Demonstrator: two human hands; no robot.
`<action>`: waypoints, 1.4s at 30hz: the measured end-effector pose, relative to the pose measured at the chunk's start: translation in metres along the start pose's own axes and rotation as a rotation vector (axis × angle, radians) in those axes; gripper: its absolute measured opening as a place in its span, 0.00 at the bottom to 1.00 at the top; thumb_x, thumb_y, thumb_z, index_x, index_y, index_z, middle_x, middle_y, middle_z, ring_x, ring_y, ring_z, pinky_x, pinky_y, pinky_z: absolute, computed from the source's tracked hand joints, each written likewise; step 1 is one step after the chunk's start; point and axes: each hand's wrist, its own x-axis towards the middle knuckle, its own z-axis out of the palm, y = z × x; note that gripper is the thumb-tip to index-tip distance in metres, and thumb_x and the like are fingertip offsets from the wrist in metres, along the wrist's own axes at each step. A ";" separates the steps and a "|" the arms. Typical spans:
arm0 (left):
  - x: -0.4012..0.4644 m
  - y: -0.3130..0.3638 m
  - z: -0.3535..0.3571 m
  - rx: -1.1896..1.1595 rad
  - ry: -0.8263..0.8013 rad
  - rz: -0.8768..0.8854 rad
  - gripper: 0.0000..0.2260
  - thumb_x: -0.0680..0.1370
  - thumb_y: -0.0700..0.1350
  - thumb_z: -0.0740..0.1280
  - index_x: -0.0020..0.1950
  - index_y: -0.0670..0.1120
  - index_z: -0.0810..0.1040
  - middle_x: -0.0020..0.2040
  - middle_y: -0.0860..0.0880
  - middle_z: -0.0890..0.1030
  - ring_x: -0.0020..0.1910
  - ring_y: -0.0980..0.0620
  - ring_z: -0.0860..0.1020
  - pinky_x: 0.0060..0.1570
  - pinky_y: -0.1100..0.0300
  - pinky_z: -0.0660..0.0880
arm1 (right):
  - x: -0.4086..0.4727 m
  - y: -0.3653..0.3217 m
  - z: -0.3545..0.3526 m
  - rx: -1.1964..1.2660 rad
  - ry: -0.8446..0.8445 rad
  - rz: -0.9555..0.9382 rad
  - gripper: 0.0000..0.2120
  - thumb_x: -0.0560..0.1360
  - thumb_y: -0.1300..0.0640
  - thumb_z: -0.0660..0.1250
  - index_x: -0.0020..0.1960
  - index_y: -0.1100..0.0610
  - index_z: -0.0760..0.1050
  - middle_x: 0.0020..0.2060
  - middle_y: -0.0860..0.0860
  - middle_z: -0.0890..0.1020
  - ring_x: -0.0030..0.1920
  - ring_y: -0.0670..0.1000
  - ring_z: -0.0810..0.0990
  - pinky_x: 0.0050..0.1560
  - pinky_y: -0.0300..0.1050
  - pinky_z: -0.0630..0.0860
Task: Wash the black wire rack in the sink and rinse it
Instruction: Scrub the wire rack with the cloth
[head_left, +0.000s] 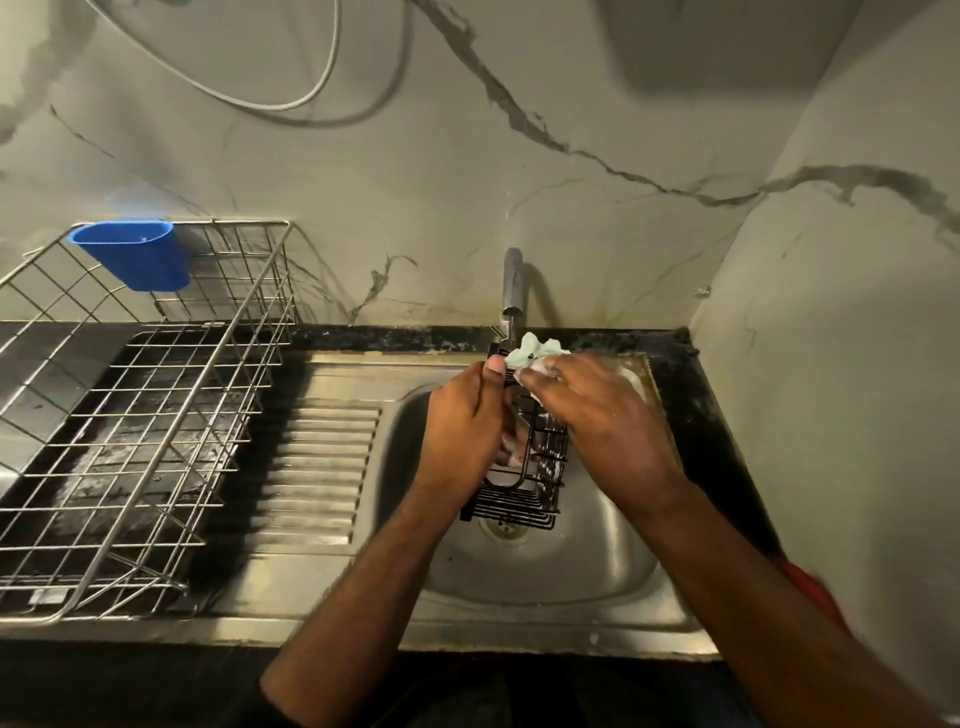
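The left hand (467, 410) grips the black wire rack (524, 467) upright over the sink (597, 566) drain while the right hand (587, 405) pinches a soapy pale cloth (535, 351) against its top; wet fingers might let it slip.

The black wire rack (524, 483) is a small basket of thin dark rods, held tilted on end over the basin of the stainless steel sink (545, 582), its lower end just above the drain (503, 529). Soap suds cling to its wires. Its upper end reaches up near the faucet (511, 291), partly hidden.
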 end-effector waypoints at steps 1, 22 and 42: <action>-0.001 0.000 0.000 0.005 -0.003 -0.004 0.19 0.86 0.52 0.55 0.47 0.40 0.76 0.31 0.42 0.83 0.25 0.47 0.82 0.26 0.54 0.80 | -0.002 0.002 0.000 0.024 0.022 0.004 0.21 0.69 0.71 0.74 0.62 0.64 0.80 0.55 0.61 0.83 0.55 0.60 0.82 0.49 0.55 0.83; 0.028 -0.012 -0.015 -0.469 0.392 -0.373 0.19 0.87 0.53 0.54 0.42 0.44 0.71 0.36 0.40 0.81 0.35 0.40 0.82 0.26 0.55 0.78 | -0.037 -0.020 0.019 0.449 -0.229 -0.037 0.19 0.75 0.68 0.64 0.61 0.53 0.81 0.55 0.51 0.82 0.57 0.47 0.78 0.57 0.44 0.76; 0.023 0.009 -0.032 -1.261 0.349 -0.786 0.29 0.87 0.49 0.41 0.28 0.47 0.63 0.44 0.36 0.85 0.33 0.40 0.85 0.44 0.44 0.79 | -0.036 -0.009 0.023 0.415 0.067 0.466 0.17 0.76 0.71 0.67 0.60 0.56 0.81 0.56 0.50 0.79 0.57 0.47 0.78 0.57 0.23 0.68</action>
